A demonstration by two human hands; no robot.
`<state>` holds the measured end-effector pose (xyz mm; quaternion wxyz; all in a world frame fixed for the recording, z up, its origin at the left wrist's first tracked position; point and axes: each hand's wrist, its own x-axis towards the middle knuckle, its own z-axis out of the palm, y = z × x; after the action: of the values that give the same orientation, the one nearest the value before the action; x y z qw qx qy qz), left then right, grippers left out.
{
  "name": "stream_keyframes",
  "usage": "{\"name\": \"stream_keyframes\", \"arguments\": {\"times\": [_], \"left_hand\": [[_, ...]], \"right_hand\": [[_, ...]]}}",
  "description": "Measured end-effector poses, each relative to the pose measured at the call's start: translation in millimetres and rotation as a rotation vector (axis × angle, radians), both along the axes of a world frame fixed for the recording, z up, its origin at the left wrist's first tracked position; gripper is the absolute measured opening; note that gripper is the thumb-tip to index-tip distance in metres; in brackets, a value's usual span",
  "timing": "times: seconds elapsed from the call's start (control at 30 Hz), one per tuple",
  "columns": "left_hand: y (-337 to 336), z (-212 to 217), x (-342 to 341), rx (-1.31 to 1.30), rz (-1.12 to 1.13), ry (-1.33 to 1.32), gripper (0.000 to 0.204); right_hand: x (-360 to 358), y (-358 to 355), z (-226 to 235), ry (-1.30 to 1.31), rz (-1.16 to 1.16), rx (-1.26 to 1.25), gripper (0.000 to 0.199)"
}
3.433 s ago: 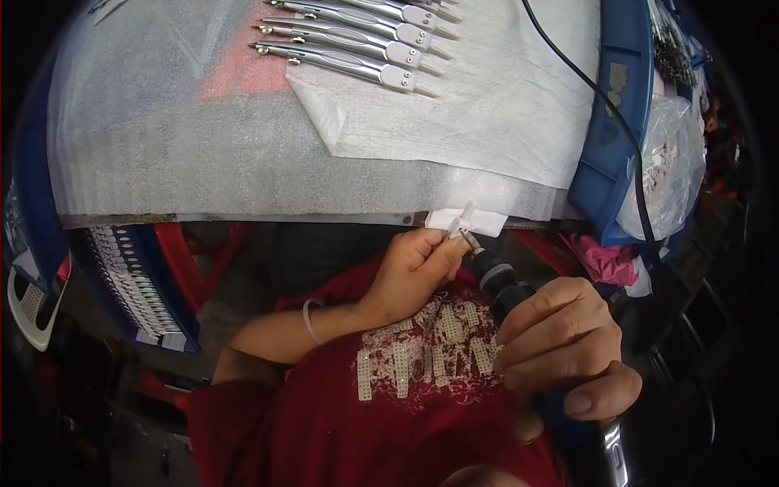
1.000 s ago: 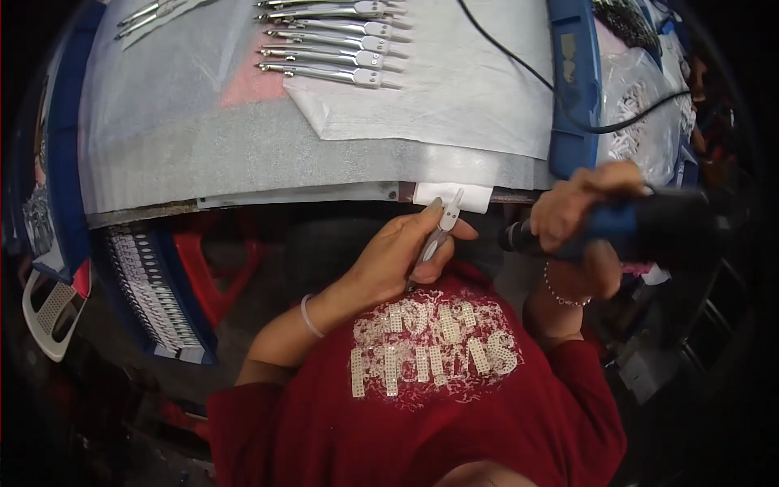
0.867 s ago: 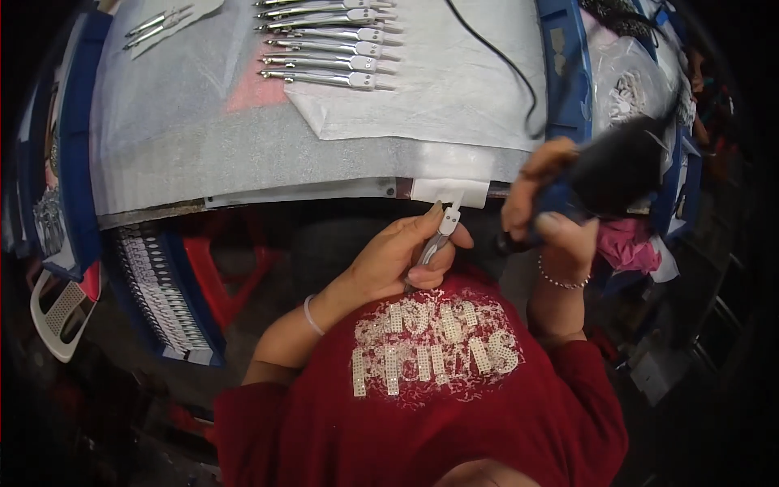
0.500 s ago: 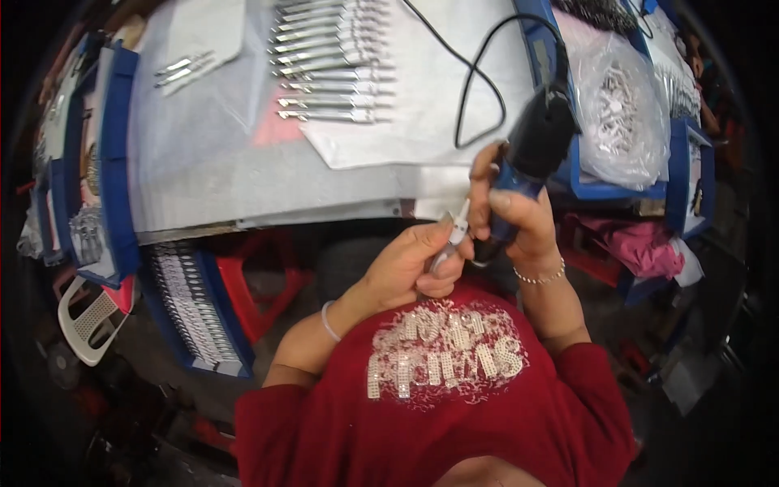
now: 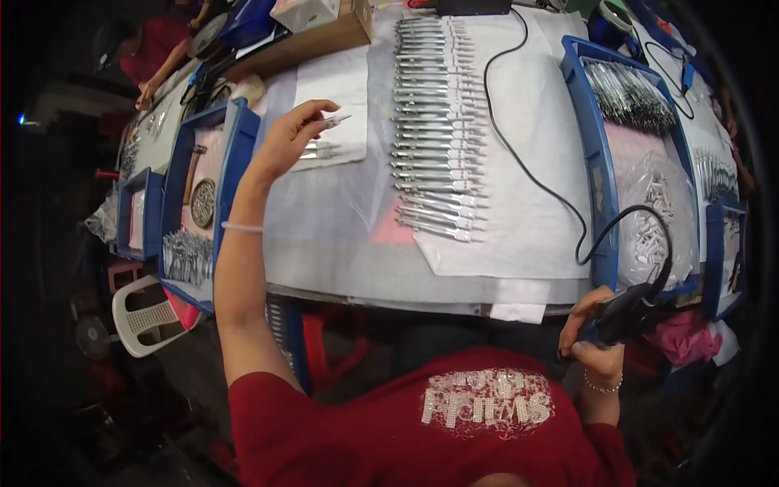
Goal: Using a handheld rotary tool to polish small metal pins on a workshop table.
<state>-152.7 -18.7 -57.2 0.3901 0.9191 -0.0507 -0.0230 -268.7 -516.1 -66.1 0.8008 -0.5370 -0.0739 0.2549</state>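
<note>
The left hand (image 5: 290, 136) is seen at eleven o'clock, a silver compass (image 5: 335, 121) pinched in its fingers, pale end poking out over a white sheet (image 5: 349, 77). Just below, more compasses (image 5: 322, 152) are laid. Around twelve to one o'clock, a long column of compasses (image 5: 438, 154) is lined up. At four, a power screwdriver (image 5: 625, 319) is gripped by the right hand (image 5: 596, 341). At two, a blue tray (image 5: 586, 122) is packed with metal parts (image 5: 629, 93).
</note>
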Motion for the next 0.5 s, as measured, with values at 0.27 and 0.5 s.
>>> {"name": "stream_keyframes", "arguments": {"times": [0.27, 0.5], "left_hand": [[69, -25, 50, 0.074, -0.12, 0.266, 0.012], [70, -34, 41, -0.019, 0.009, 0.491, 0.01]], "right_hand": [[-6, 10, 2, 0.103, 0.009, -0.121, 0.046], [-3, 19, 8, 0.088, 0.054, -0.173, 0.048]]}}
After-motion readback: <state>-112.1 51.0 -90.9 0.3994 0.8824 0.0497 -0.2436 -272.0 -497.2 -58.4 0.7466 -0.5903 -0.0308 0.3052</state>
